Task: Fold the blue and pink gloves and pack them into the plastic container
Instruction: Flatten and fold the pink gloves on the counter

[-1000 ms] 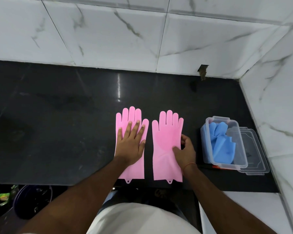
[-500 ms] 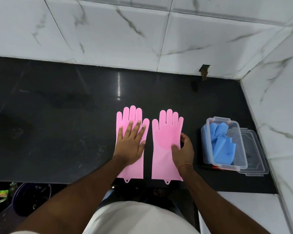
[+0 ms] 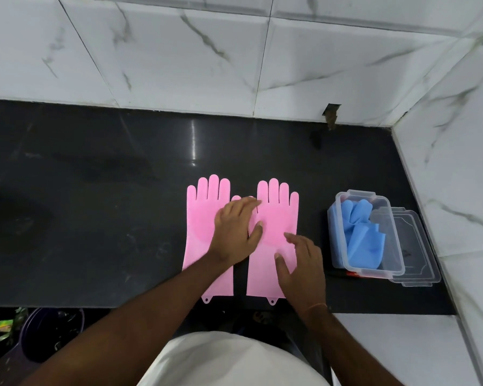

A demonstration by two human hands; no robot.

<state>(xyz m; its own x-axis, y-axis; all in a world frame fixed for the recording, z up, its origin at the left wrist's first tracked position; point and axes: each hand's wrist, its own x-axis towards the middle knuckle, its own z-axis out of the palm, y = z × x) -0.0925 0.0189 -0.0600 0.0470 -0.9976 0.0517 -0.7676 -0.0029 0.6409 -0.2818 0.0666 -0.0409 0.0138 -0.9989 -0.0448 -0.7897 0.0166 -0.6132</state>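
Bright even light, glare streak on countertop (image 3: 95, 190), edges bowed.

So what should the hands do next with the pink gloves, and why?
Probably lay one pink glove over the other, then fold them. The left pink glove and right pink glove lie flat, side by side on the counter, unfolded. The left hand reaches across both; the right hand rests on the right one. The blue gloves already sit in the container.
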